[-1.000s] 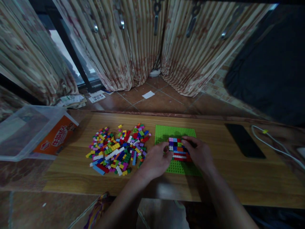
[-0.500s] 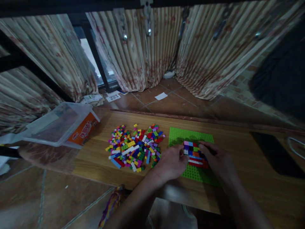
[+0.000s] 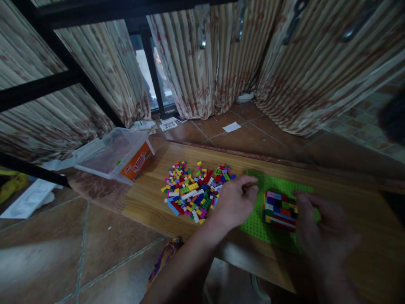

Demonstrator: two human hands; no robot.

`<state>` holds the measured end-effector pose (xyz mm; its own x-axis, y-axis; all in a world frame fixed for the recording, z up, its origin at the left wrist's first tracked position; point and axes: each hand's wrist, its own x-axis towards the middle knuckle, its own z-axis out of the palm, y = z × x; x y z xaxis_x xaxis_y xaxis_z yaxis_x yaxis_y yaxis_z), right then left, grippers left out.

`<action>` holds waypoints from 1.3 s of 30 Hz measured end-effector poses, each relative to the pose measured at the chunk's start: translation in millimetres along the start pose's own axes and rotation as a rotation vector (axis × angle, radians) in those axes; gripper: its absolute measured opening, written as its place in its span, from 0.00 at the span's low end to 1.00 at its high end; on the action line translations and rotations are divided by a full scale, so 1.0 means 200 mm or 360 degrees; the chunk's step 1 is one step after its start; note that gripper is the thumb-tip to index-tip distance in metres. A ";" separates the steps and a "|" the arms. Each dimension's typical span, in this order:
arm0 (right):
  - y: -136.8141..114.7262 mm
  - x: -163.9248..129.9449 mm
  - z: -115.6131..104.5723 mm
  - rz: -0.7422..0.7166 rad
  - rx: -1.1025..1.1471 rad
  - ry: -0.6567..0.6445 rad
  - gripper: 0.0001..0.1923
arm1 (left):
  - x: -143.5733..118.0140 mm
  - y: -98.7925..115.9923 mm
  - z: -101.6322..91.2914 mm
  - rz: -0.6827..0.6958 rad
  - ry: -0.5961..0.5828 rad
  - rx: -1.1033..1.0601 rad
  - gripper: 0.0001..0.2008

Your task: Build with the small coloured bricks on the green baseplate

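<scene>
Flanking one brick block (image 3: 280, 210) on one green baseplate (image 3: 268, 230): two loosely open, empty hands, left hand (image 3: 233, 202), right hand (image 3: 325, 230)

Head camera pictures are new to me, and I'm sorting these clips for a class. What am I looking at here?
No machine here: a person wears a camera on the head, looking down at their own two hands. On the wooden table lie a pile of small coloured bricks, a green baseplate with a block of stacked bricks on it, and a clear plastic tub. The left hand hovers between pile and baseplate, seemingly holding nothing. The right hand is blurred beside the block; its grip is unclear.
</scene>
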<state>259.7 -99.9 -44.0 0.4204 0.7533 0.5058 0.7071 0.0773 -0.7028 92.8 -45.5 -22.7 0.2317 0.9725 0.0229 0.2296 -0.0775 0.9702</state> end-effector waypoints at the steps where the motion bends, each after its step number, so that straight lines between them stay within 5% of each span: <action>1: -0.04 -0.03 0.01 -0.0132 0.0040 -0.0038 0.07 | 0.01 0.00 -0.03 0.0016 0.0077 -0.0102 0.15; 7: -0.23 -0.19 0.14 -0.0741 0.0425 -0.0591 0.12 | 0.07 -0.01 -0.24 -0.0022 0.0636 -0.0584 0.08; 11: -0.29 -0.29 0.23 -0.0795 0.0450 -0.0952 0.11 | 0.08 -0.02 -0.32 -0.0074 0.0789 -0.0777 0.07; 20: -0.28 -0.36 0.34 -0.0776 0.0222 -0.1031 0.10 | 0.09 -0.02 -0.39 -0.0073 0.0896 -0.0913 0.08; 30: -0.18 -0.20 0.20 -0.0588 0.0136 -0.1110 0.07 | 0.07 -0.04 -0.49 -0.0133 0.0921 -0.1028 0.08; 39: -0.20 -0.27 0.27 -0.0685 0.0101 -0.1208 0.08 | 0.06 -0.02 -0.46 -0.0154 0.0856 -0.1076 0.08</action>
<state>178.0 -108.0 -70.5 -0.3839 0.8800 0.2797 0.6751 0.4741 -0.5653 6.8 -12.2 -4.9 -0.2774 0.9530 -0.1216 -0.4252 -0.0083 0.9051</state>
